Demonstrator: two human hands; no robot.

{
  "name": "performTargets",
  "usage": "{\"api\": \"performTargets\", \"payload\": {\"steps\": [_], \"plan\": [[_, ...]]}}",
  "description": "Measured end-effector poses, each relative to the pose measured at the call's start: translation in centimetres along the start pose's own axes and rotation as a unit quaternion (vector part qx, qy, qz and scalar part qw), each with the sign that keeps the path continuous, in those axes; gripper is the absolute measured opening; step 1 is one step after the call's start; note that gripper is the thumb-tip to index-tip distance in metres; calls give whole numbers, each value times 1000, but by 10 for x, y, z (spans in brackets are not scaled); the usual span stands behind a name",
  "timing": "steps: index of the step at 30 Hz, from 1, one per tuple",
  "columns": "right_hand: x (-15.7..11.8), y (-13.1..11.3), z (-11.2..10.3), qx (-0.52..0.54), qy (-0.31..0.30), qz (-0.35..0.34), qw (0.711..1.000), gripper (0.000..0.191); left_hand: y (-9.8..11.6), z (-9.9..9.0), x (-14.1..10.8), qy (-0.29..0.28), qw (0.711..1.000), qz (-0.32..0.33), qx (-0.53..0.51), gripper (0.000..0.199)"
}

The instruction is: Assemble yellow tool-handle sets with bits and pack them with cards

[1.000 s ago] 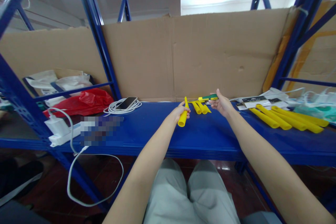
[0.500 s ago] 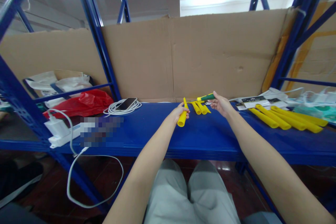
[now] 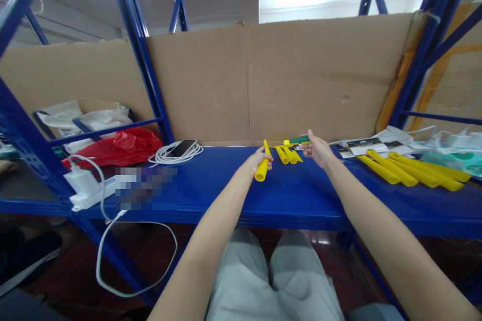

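My left hand (image 3: 256, 159) is closed around a yellow tube (image 3: 261, 172) above the blue shelf top, its round open end facing me and its narrow far end pointing up. In my right hand (image 3: 317, 150) is a screwdriver (image 3: 299, 139) with a green and yellow handle, gripped at the handle's end. Its thin shaft points left and reaches the tube's upper part; whether the tip is in or only against the tube I cannot tell. Just behind, between both hands, lie several short yellow pieces (image 3: 289, 156).
Several longer yellow tubes (image 3: 410, 169) lie at the right by white packets (image 3: 367, 146). On the left are a phone (image 3: 182, 148) on a coiled white cable (image 3: 160, 156), a red plastic bag (image 3: 118, 148) and a white power strip (image 3: 92, 198). Cardboard (image 3: 293, 80) stands along the back.
The screwdriver and my right hand have shifted very slightly to the right. My left hand and the yellow tube stay almost where they were.
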State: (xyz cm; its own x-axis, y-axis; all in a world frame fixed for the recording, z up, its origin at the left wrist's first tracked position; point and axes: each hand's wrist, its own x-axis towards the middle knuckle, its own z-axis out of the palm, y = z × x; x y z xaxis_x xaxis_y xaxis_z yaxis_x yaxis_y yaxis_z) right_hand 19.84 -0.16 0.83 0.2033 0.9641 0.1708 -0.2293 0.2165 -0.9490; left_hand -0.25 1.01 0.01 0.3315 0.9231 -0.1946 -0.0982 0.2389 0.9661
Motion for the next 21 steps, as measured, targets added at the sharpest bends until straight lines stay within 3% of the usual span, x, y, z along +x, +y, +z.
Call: {"api": "performTargets", "payload": {"steps": [7,21], "plan": [[1,-1,-1,57,-54,11,997,19,1,4,-5,24,1000,4,14,74],[3,5,0,-33,5,7,999,19,-4,0,0,37,998,18,46,77]]}}
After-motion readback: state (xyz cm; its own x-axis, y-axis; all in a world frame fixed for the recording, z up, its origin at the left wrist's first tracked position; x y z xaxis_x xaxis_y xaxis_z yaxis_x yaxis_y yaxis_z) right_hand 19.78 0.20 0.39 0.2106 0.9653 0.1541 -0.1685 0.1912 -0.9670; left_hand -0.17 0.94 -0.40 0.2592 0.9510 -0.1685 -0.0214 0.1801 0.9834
